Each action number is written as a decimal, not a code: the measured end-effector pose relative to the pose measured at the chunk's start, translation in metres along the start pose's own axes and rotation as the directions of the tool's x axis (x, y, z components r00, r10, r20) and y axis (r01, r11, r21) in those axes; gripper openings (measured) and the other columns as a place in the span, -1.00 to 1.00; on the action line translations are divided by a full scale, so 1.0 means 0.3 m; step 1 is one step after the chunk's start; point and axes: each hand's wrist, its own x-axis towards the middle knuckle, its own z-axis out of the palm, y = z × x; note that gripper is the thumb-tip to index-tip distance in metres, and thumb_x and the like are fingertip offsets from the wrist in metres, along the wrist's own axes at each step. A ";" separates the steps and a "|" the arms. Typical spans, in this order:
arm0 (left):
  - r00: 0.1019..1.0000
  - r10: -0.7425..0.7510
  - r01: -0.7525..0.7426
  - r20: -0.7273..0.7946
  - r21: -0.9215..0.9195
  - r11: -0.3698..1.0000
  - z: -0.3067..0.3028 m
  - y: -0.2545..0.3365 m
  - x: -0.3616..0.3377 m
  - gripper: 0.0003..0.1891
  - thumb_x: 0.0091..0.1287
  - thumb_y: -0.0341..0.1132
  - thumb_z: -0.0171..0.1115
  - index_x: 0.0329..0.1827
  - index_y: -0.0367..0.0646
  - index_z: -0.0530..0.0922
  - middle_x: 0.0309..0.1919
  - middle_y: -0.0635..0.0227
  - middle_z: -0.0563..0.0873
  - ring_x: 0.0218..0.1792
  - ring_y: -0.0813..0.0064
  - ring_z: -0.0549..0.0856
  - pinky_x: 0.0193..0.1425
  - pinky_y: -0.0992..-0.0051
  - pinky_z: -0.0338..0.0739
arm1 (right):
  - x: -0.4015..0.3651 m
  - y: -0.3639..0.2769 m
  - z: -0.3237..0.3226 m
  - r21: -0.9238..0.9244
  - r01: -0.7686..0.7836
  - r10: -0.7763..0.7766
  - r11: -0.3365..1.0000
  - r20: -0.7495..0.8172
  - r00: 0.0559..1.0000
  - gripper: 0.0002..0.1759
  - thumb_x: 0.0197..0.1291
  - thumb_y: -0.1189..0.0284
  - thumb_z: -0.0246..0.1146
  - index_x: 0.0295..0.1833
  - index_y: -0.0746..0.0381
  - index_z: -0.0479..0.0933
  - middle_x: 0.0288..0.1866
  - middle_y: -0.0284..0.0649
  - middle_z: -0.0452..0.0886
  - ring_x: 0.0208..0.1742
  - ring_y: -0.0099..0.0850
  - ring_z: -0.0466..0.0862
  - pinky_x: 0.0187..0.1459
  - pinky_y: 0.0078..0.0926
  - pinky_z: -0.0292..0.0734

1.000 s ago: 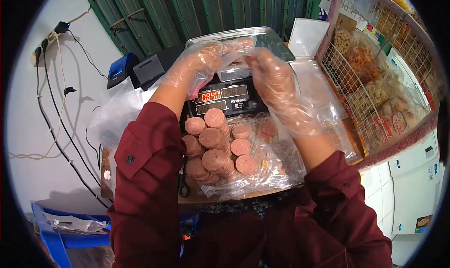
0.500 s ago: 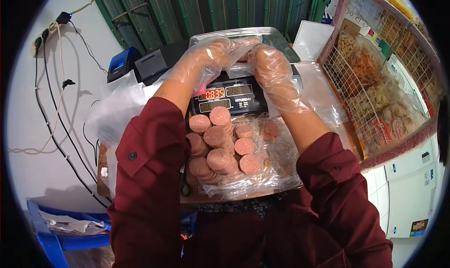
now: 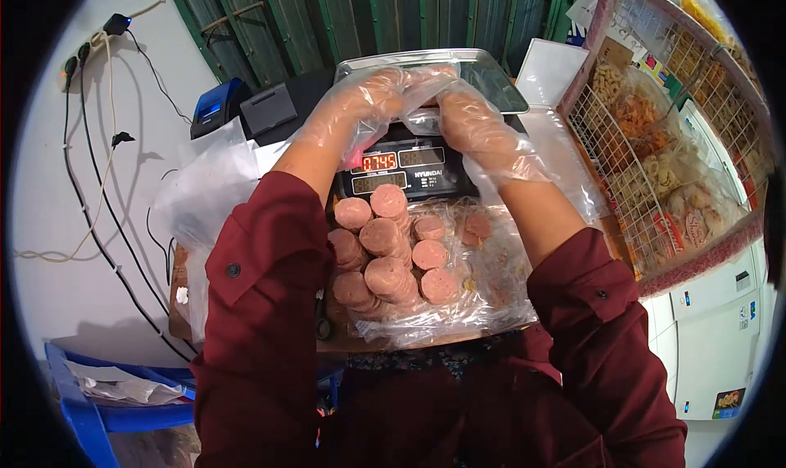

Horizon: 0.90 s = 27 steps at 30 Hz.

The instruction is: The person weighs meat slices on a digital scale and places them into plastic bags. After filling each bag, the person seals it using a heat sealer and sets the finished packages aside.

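Both my hands wear loose clear plastic gloves and are over the tray [image 3: 512, 99] of a black digital scale [image 3: 458, 176]. My left hand [image 3: 378, 94] is closed at the tray's left part, and my right hand [image 3: 468, 114] is closed to its right. Between them, thin clear plastic [image 3: 419, 122], apparently a bag, is gripped; its contents are mostly hidden. The red display [image 3: 379, 162] seems to read 0.745. In front of the scale, stacks of round pink meat slices [image 3: 385, 235] lie on a clear plastic sheet [image 3: 499, 292].
On the right stands a wire rack [image 3: 614, 153] with bagged food. A white box [image 3: 550, 73] is behind it. Blue and black devices [image 3: 217, 108] and loose plastic bags [image 3: 201, 185] are at the left. Cables [image 3: 90, 198] run down the wall above a blue chair [image 3: 90, 411].
The display went from about 0.835 to about 0.745. My right hand has shifted slightly; my left hand is almost where it was. The slice stacks look the same.
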 end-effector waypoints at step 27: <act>0.791 0.314 -0.183 -0.525 0.287 0.940 0.141 -0.075 -0.170 -0.36 0.04 -0.72 0.04 0.24 -0.07 0.63 0.07 0.05 0.72 0.13 -0.03 0.65 0.37 0.24 0.43 | -0.041 0.046 0.047 -0.442 0.154 -0.032 0.884 0.272 0.962 -0.78 0.06 0.42 0.25 -0.32 0.36 0.69 -0.23 0.14 0.72 -0.10 -0.01 0.75 0.02 -0.06 0.61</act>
